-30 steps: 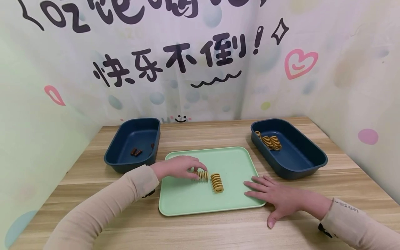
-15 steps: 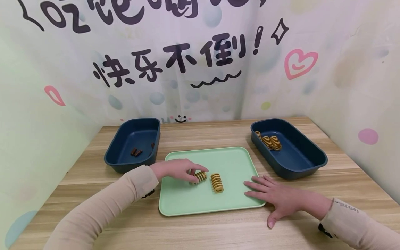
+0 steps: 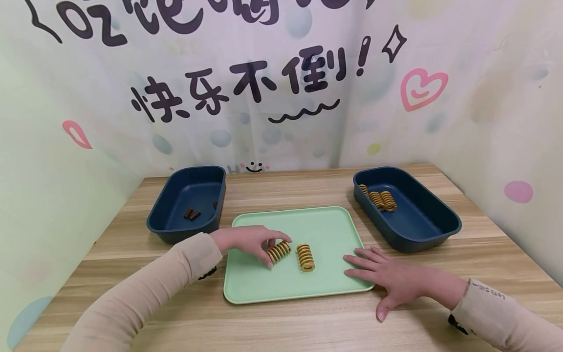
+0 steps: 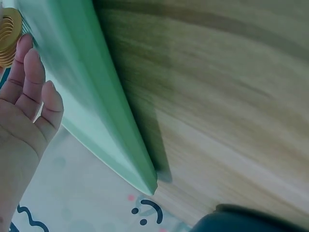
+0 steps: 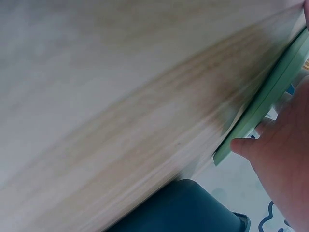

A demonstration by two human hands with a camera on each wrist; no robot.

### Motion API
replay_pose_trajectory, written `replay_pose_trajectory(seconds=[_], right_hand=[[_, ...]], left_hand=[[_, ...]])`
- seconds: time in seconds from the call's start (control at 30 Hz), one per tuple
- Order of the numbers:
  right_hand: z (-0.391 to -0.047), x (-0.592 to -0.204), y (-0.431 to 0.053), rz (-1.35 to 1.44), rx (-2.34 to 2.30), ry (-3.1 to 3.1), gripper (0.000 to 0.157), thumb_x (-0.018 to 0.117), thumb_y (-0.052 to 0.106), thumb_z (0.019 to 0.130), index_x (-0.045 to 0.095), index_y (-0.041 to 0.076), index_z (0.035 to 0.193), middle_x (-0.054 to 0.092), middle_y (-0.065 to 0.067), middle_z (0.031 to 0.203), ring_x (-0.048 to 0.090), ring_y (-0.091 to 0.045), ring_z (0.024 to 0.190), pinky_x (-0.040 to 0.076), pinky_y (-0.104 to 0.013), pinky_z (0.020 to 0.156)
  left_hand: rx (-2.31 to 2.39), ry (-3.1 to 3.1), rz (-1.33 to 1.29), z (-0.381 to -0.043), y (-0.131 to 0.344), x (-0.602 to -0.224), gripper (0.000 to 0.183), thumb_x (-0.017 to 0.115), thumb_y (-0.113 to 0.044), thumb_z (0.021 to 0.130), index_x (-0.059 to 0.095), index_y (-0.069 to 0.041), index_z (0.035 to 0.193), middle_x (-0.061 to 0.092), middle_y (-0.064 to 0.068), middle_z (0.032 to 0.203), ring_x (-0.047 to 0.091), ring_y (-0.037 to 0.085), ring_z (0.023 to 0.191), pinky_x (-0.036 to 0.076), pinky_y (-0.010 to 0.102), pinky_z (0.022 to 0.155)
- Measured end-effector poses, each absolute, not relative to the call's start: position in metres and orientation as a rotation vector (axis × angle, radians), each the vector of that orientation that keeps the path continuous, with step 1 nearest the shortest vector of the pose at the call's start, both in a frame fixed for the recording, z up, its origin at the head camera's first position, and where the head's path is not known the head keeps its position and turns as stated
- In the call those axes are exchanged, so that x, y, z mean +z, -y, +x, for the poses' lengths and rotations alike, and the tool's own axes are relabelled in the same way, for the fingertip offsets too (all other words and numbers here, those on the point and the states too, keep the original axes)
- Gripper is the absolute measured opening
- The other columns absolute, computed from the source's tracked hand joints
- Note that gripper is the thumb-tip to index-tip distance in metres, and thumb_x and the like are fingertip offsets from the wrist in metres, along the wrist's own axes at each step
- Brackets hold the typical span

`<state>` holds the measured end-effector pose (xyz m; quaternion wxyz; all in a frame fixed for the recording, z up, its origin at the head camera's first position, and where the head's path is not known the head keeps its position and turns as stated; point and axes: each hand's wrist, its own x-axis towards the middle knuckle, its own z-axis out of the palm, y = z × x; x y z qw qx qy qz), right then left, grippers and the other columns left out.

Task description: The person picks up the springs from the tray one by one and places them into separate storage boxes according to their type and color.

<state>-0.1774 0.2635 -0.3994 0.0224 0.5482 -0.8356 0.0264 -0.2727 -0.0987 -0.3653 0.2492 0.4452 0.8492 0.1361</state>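
My left hand [image 3: 253, 239] is over the pale green tray [image 3: 259, 288], its thumb and index finger holding a gold coil spring [image 3: 279, 251] by its two ends. The spring lies at a slant. Just right of it a second gold coil spring [image 3: 305, 257] lies on the tray, apart from both hands. In the left wrist view, a gold spring [image 4: 10, 36] shows at the top left beyond the fingertips. My right hand [image 3: 391, 274] rests with spread, straight fingers on the tray's right edge, its thumb on the wooden table.
At the back left stands a dark blue bin [image 3: 184, 195] with a few small dark brown springs [image 3: 191, 214]. Another dark blue bin [image 3: 418, 215] at the back right holds several gold springs [image 3: 382, 201]. A printed cloth [image 3: 255, 132] hangs behind the table [image 3: 281, 327].
The left spring has turned from lying level to a slant, its left end now nearer me. My left thumb has moved down-left with it. The right hand has not moved.
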Motion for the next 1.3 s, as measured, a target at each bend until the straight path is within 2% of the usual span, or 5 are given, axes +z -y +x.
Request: replay_pose_trajectory(seconds=[0.2, 0.33, 0.73, 1.0, 1.3], right_hand=[[-0.178, -0.399, -0.262, 1.701, 0.086, 2.599, 0.09, 0.032, 0.074, 0.076, 0.034, 0.012, 0.142, 0.027, -0.015, 0.147, 0.024, -0.04, 0.13, -0.019, -0.02, 0.105], [-0.178, -0.4, -0.262, 1.705, 0.085, 2.587, 0.09, 0.032, 0.074, 0.076, 0.034, 0.012, 0.141, 0.027, -0.015, 0.147, 0.024, -0.04, 0.13, -0.019, -0.02, 0.105], [-0.179, -0.4, -0.263, 1.719, 0.103, 2.577, 0.09, 0.033, 0.073, 0.077, 0.034, 0.01, 0.142, 0.025, -0.015, 0.148, 0.011, -0.03, 0.138, -0.018, -0.021, 0.105], [-0.179, -0.4, -0.263, 1.723, 0.083, 2.548, 0.09, 0.034, 0.073, 0.077, 0.034, 0.01, 0.141, 0.026, -0.015, 0.147, 0.003, -0.024, 0.141, -0.018, -0.021, 0.105], [-0.177, -0.398, -0.262, 1.706, 0.081, 2.581, 0.09, 0.034, 0.073, 0.077, 0.034, 0.011, 0.142, 0.027, -0.015, 0.147, 0.011, -0.029, 0.138, -0.018, -0.02, 0.105]], left_hand=[[0.358, -2.379, 1.242, -0.274, 0.099, -0.369, 0.066, 0.077, -0.036, 0.072, 0.049, -0.018, 0.128, 0.051, -0.007, 0.106, 0.046, 0.011, 0.084, 0.039, 0.023, 0.075], [0.348, -2.4, 1.296, -0.274, 0.1, -0.369, 0.063, 0.077, -0.039, 0.07, 0.051, -0.018, 0.124, 0.047, -0.007, 0.111, 0.045, 0.011, 0.085, 0.038, 0.023, 0.077], [0.349, -2.432, 1.245, -0.27, 0.1, -0.368, 0.061, 0.077, -0.039, 0.07, 0.051, -0.019, 0.122, 0.051, -0.01, 0.108, 0.047, 0.009, 0.081, 0.039, 0.024, 0.074], [0.416, -2.434, 1.243, -0.273, 0.104, -0.368, 0.058, 0.078, -0.033, 0.072, 0.052, -0.014, 0.12, 0.053, -0.005, 0.113, 0.051, 0.011, 0.092, 0.042, 0.026, 0.083], [0.441, -2.491, 1.247, -0.277, 0.116, -0.353, 0.057, 0.077, -0.029, 0.073, 0.051, -0.01, 0.121, 0.053, 0.0, 0.117, 0.05, 0.018, 0.105, 0.042, 0.032, 0.09]])
